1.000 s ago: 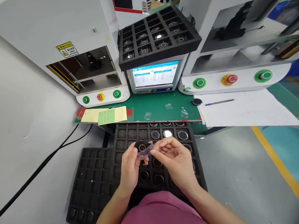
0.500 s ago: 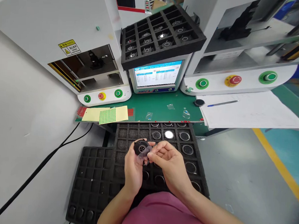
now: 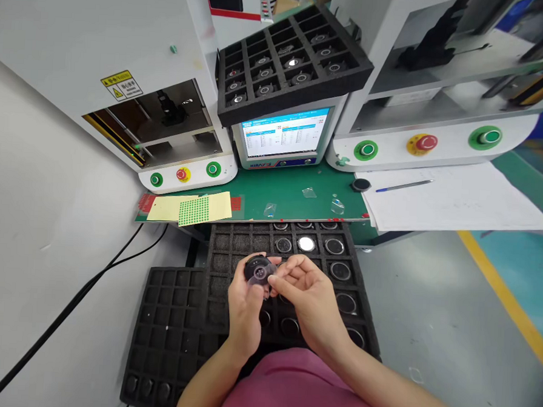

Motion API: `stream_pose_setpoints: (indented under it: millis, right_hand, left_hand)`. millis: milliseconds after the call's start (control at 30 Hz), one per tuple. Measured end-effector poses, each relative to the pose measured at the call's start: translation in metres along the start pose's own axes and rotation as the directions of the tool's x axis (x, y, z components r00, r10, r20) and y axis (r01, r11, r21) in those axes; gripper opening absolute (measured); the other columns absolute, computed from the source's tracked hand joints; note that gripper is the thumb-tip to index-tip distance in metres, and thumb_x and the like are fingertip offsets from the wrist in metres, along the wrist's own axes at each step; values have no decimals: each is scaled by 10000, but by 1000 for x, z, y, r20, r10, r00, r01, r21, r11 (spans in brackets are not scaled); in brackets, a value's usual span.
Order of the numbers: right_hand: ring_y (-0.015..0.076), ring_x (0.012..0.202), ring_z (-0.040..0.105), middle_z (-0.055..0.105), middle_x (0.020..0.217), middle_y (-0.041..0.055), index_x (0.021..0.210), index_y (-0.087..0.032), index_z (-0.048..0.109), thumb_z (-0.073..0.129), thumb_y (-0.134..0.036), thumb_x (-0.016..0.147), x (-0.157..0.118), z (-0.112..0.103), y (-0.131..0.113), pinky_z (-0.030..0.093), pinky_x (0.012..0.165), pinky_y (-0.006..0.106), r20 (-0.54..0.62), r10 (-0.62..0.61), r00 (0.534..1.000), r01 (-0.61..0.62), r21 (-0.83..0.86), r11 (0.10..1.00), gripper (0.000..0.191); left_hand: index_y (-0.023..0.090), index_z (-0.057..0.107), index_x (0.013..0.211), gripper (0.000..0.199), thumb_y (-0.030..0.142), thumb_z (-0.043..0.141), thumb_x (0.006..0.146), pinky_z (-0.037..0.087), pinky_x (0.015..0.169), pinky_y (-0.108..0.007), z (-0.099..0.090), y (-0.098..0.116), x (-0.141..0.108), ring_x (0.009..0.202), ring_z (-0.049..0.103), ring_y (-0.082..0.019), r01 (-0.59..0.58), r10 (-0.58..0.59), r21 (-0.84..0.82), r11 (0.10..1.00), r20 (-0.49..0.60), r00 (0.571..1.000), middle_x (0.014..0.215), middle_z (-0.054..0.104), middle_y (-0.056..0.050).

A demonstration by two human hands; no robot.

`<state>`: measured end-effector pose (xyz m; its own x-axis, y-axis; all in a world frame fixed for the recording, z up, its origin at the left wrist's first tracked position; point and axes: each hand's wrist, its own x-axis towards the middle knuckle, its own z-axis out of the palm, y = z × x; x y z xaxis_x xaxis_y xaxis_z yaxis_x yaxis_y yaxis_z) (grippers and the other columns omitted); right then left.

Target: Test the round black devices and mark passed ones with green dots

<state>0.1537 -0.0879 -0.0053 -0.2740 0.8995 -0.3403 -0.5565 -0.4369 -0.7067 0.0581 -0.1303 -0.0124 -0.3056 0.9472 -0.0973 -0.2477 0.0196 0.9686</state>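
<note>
My left hand [image 3: 244,305] is closed round a black round watch body [image 3: 252,264], its back with the sensor ring facing up. A clear piece of film [image 3: 260,276] lies over part of that back. Thumb and forefinger of my right hand [image 3: 306,287] pinch the film's right edge. Below both hands sits a black foam tray [image 3: 217,285], with watch bodies in several of its pockets, among them one with a bright reflecting face [image 3: 306,244]. My hands hide some of the pockets.
A second foam tray [image 3: 163,319] stands lower left. On the green bench [image 3: 294,198] lie film scraps, a sticker sheet [image 3: 194,211], papers [image 3: 458,204] and a pen [image 3: 404,186]. Behind are a monitor [image 3: 284,134], a tilted tray of watch bodies [image 3: 295,101] and two machines with buttons.
The film now covers more of the watch back, including the sensor ring, and my left thumb has moved up toward it. My right hand stays almost in place, still pinching the film.
</note>
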Motion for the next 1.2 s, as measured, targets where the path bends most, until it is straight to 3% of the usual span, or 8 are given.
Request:
stream_pose_setpoints:
  millis: [333, 467, 567, 667, 833, 967, 1100, 1200]
  right_hand:
    - [72, 451, 542, 610, 670, -64, 734, -205, 503, 854, -284, 541, 11, -9, 8, 472, 422, 207, -69, -16, 997, 12, -58, 998, 409]
    - [82, 412, 493, 549, 530, -73, 740, -208, 501, 791, -424, 588, 27, -59, 7, 427, 407, 214, -298, -184, 937, 111, -245, 963, 392]
    - [97, 443, 505, 535, 516, -71, 746, -221, 478, 754, -451, 610, 29, -104, -1, 430, 443, 226, -382, -290, 877, 153, -348, 925, 385]
    - [124, 470, 519, 529, 538, -60, 759, -231, 459, 681, -468, 658, 35, -137, -14, 441, 475, 261, -393, -394, 831, 170, -494, 853, 341]
    - [190, 658, 573, 586, 669, 12, 722, -222, 490, 629, -340, 728, 92, -173, -65, 480, 693, 356, -313, -586, 747, 129, -796, 591, 182]
    - [229, 968, 592, 643, 995, 91, 878, -158, 593, 634, -255, 819, 159, -184, -110, 462, 883, 396, -224, -620, 752, 54, -916, 397, 121]
    - [222, 1047, 594, 597, 1184, 84, 1143, -149, 586, 594, -335, 910, 205, -171, -128, 500, 896, 441, -192, -579, 793, 17, -942, 336, 298]
    - [225, 1049, 603, 587, 1214, 94, 1195, -152, 568, 588, -337, 917, 218, -161, -132, 517, 885, 440, -184, -553, 813, 34, -932, 360, 334]
  left_hand:
    - [163, 595, 1027, 309, 438, 498, 923, 472, 612, -241, 0, -1, 3, 639, 578, -117, 38, -23, 190, 981, -83, 996, 1077, 711, -108]
    - [192, 536, 964, 213, 395, 477, 936, 498, 713, -286, -26, -27, 19, 736, 638, -152, -52, 148, 468, 882, -171, 974, 1096, 716, -125]
    - [197, 614, 1005, 219, 368, 530, 896, 469, 920, -434, -50, -68, 40, 1025, 655, -251, -142, 241, 705, 694, -42, 970, 1118, 710, -137]
    - [218, 709, 887, 153, 320, 645, 793, 328, 1070, -537, -64, -108, 54, 1108, 626, -307, -222, 242, 750, 623, 85, 966, 1023, 745, -114]
    - [250, 758, 873, 157, 299, 634, 790, 290, 1053, -630, -70, -135, 57, 1086, 631, -355, -319, 250, 794, 518, 216, 944, 991, 754, -120]
    - [272, 766, 912, 198, 298, 596, 814, 334, 1025, -622, -71, -138, 54, 1082, 629, -358, -368, 308, 829, 422, 250, 918, 1011, 752, -109]
    - [266, 771, 911, 253, 249, 538, 815, 406, 970, -626, -70, -141, 54, 1037, 652, -365, -382, 361, 871, 308, 265, 894, 1006, 752, -115]
    - [269, 769, 937, 299, 218, 515, 788, 458, 954, -601, -74, -140, 57, 1026, 665, -352, -356, 284, 894, 273, 279, 917, 1033, 747, -106]
